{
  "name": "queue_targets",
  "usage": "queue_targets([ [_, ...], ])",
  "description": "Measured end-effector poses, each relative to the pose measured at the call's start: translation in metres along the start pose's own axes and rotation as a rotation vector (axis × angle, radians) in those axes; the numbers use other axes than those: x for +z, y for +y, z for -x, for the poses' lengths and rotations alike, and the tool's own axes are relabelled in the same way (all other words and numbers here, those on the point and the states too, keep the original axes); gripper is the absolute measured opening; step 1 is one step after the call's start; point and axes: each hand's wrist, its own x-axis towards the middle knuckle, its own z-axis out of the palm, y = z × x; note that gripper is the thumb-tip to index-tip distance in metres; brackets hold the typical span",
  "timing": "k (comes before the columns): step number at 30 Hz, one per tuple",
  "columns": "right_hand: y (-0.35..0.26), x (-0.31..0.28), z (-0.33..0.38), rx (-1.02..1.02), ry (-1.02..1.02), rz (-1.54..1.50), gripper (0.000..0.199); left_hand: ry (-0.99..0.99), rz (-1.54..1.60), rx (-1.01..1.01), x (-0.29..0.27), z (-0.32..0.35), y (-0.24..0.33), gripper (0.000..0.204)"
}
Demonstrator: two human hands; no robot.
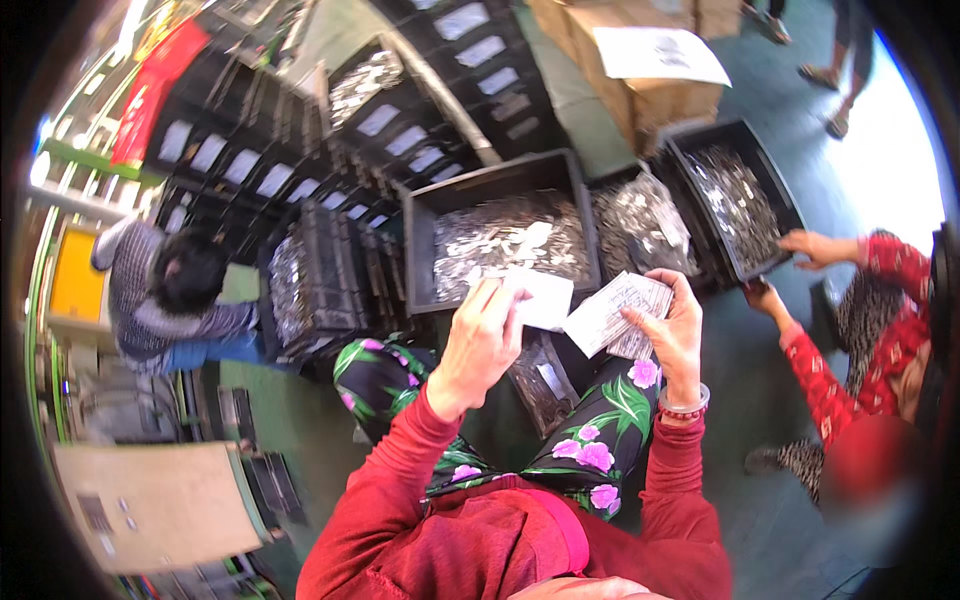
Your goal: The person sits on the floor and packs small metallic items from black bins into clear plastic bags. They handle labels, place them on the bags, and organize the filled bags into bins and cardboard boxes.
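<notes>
- Paper slips (pixel 603 314) are held up at twelve o'clock from the person's body, on the near side of a wide black plastic crate (pixel 480 193); that crate, further out at twelve, bears a heap of flat metal pieces (pixel 520 238).
- Narrower black crate (pixel 775 185) at one o'clock, also loaded with metal pieces; a co-worker's hand (pixel 818 248) is at its four o'clock corner.
- Clear plastic bag (pixel 660 215) between those two crates, its contents hard to make out.
- Right hand (pixel 682 335), at one o'clock: thumb on top, gripping overlapping printed slips.
- Left hand (pixel 475 345), at eleven o'clock: fingertips seemingly pinching a white slip (pixel 550 302).
- Each slip looks light, thin and limp, likely to crease or tear, and sheets may slide over one another; pinching an edge or corner between thumb and fingertip should suit.
</notes>
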Motion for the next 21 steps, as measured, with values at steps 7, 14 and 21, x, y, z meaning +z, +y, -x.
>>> queue_targets([
  [7,-0.022,0.070,-0.006,0.097,-0.497,0.045,0.044,-0.279,-0.037,0.022,-0.041,-0.012,-0.009,0.025],
  [14,0.012,0.094,0.002,0.197,-0.155,-0.458,0.024,0.415,0.675,-0.557,-0.052,0.025,-0.009,0.012],
  [21,0.019,0.132,0.018,0.065,0.293,-0.930,0.031,0.828,1.433,-0.810,0.039,0.031,0.000,0.013],
])
